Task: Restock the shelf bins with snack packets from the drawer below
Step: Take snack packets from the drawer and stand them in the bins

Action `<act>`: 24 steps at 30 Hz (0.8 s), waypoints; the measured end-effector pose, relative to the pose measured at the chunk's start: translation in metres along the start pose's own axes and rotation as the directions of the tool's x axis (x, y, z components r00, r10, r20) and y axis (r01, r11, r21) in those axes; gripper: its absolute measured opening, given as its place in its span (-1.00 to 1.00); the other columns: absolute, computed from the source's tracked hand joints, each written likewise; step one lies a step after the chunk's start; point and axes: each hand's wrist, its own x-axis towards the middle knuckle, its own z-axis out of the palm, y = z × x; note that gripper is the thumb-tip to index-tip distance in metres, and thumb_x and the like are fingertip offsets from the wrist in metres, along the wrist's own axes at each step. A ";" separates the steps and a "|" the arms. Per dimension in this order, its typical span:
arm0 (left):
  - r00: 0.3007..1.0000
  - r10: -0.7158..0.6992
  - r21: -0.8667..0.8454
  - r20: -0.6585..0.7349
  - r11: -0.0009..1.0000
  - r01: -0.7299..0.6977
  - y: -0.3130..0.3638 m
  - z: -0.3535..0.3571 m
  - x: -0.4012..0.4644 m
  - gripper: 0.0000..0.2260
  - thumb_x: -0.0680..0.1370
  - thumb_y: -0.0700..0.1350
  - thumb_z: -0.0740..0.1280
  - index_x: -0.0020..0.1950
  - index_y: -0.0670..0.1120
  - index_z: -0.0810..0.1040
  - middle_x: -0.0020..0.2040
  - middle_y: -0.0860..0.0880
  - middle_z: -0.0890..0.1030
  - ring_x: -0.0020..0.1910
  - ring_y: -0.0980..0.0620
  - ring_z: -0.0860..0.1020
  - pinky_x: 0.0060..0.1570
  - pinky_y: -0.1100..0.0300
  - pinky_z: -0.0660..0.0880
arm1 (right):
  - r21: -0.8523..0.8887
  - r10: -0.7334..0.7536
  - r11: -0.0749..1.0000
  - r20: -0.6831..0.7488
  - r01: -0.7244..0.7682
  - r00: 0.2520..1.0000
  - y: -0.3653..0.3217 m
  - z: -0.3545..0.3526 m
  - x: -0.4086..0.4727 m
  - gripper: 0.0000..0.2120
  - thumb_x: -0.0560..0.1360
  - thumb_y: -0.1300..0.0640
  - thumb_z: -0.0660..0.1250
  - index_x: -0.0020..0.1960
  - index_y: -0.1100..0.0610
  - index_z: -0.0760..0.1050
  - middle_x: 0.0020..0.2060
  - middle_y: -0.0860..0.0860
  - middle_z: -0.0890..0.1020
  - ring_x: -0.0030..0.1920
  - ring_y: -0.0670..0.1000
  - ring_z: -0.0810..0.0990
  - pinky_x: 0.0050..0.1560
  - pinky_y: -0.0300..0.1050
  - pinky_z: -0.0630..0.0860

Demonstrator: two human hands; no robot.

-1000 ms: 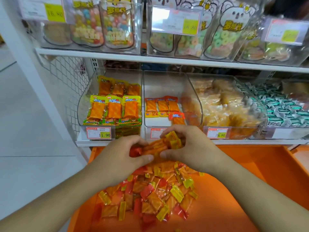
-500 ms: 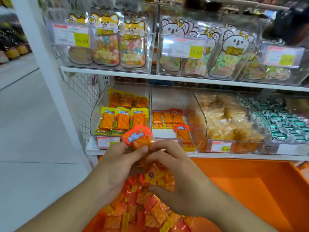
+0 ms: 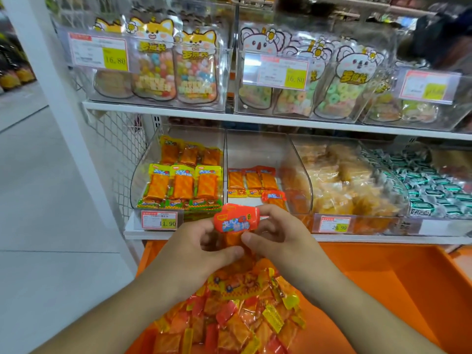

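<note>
Far left: bin with the yellow-topped packets (image 3: 182, 183), front row full, three across, standing upright.

My left hand (image 3: 190, 254) sits just below the shelf edge, thumb curled inward, pinching the lower part of a small stack of red-topped packets (image 3: 236, 222). The stack stands roughly upright, long axis running from my palms up toward the shelf, red header on top with its print facing me.

Directly above and behind the stack: the middle bin (image 3: 255, 154), sparse, with one row of three red-topped packets (image 3: 251, 181) and a stray one in front of them, mostly bare floor otherwise. Matching headers, so I judge this to be the target. The bin opening lies straight ahead and slightly up from my fingertips, about equally near to either hand.

My right hand (image 3: 279, 237) grips the same stack from the other side, fingers wrapped over the header's right edge, thumb underneath.

Further right: bin of pale yellow snacks (image 3: 339, 185), then green-wrapped sweets (image 3: 431, 186).

Below everything, the orange drawer (image 3: 398, 279) with a loose heap of mixed packets (image 3: 237, 318) under my wrists.

Next move, as I judge it: carry forward and up, keep headers aligned with the existing row.
</note>
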 end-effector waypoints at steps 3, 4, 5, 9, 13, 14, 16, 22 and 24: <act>0.999 0.052 0.089 0.002 0.995 -0.052 0.000 0.002 0.005 -0.76 0.44 0.01 0.59 0.08 0.23 0.71 -0.05 0.22 0.74 -0.05 0.24 0.69 -0.05 0.34 0.59 | -0.038 0.027 0.999 0.014 -0.027 1.000 0.000 -0.007 0.003 -0.67 0.52 0.23 0.53 0.23 0.00 0.60 -0.02 0.11 0.75 0.06 0.20 0.71 0.20 0.21 0.63; 0.998 0.062 0.082 0.009 0.995 -0.062 0.000 0.003 0.007 -0.76 0.45 0.01 0.58 0.08 0.23 0.71 -0.05 0.22 0.74 -0.04 0.24 0.69 -0.06 0.35 0.59 | -0.050 0.023 0.999 0.019 -0.022 1.000 -0.001 -0.010 0.004 -0.68 0.52 0.24 0.53 0.23 0.02 0.61 0.00 0.10 0.75 0.09 0.19 0.71 0.23 0.24 0.61; 0.997 0.070 0.073 0.015 0.995 -0.071 0.001 0.004 0.008 -0.75 0.45 0.02 0.58 0.10 0.22 0.70 -0.04 0.22 0.74 -0.03 0.23 0.69 -0.04 0.33 0.61 | -0.060 0.022 0.998 0.014 -0.021 1.000 -0.003 -0.012 0.005 -0.70 0.52 0.25 0.53 0.21 0.05 0.63 -0.01 0.10 0.76 0.07 0.18 0.72 0.22 0.23 0.61; 0.996 0.092 0.084 0.010 0.992 -0.092 0.003 0.007 0.020 -0.60 0.38 0.21 0.54 0.19 0.20 0.66 0.03 0.22 0.73 0.05 0.21 0.68 0.08 0.18 0.64 | -0.049 0.023 0.999 -0.019 -0.024 1.000 -0.004 -0.021 0.013 -0.89 0.52 0.24 0.52 0.01 0.12 0.65 -0.30 0.02 0.68 -0.25 0.05 0.65 -0.11 -0.05 0.61; 0.989 0.133 0.125 -0.071 0.984 -0.124 0.000 0.003 0.032 -0.63 0.47 0.12 0.54 0.24 0.20 0.57 0.07 0.25 0.67 0.09 0.26 0.64 0.16 0.13 0.62 | -0.043 0.023 0.999 -0.109 -0.028 0.994 -0.003 -0.029 0.037 -0.56 0.41 0.01 0.56 0.13 0.26 0.57 0.06 0.46 0.57 0.03 0.49 0.58 0.09 0.45 0.58; 0.983 0.161 0.185 -0.090 0.972 -0.142 -0.001 0.001 0.034 -0.62 0.50 0.10 0.52 0.29 0.22 0.53 0.11 0.29 0.63 0.13 0.28 0.61 0.18 0.15 0.59 | -0.022 0.015 1.000 -0.145 -0.018 0.989 -0.005 -0.033 0.047 -0.62 0.43 0.05 0.56 0.12 0.24 0.58 0.05 0.44 0.60 0.04 0.46 0.62 0.07 0.39 0.62; 0.967 0.237 0.361 -0.091 0.913 -0.190 -0.003 -0.004 0.038 -0.55 0.57 0.07 0.44 0.43 0.25 0.42 0.28 0.38 0.46 0.26 0.31 0.48 0.29 0.21 0.50 | 0.020 0.040 0.999 -0.213 -0.037 0.976 -0.012 -0.043 0.072 -0.78 0.48 0.14 0.54 0.10 0.13 0.64 0.00 0.31 0.69 0.01 0.33 0.71 0.02 0.23 0.68; 0.954 0.297 0.631 0.039 0.733 -0.253 -0.019 -0.010 0.055 -0.30 0.64 0.05 0.31 0.65 0.25 -0.03 0.58 0.42 -0.14 0.55 0.30 -0.16 0.48 0.28 -0.02 | -0.014 0.211 0.975 -0.253 -0.222 0.944 0.005 -0.046 0.165 -0.83 0.46 0.23 0.55 0.03 0.15 0.65 -0.07 0.12 0.77 -0.04 0.15 0.76 0.06 0.14 0.70; 0.951 0.305 0.681 0.049 0.687 -0.255 -0.024 -0.008 0.060 -0.28 0.66 0.08 0.27 0.66 0.25 -0.14 0.59 0.41 -0.23 0.58 0.22 -0.19 0.53 0.22 -0.07 | -0.105 0.251 0.955 -0.205 -0.276 0.946 0.019 -0.037 0.182 -0.86 0.50 0.34 0.49 0.02 0.17 0.63 -0.10 0.11 0.75 -0.16 0.06 0.73 -0.09 -0.04 0.69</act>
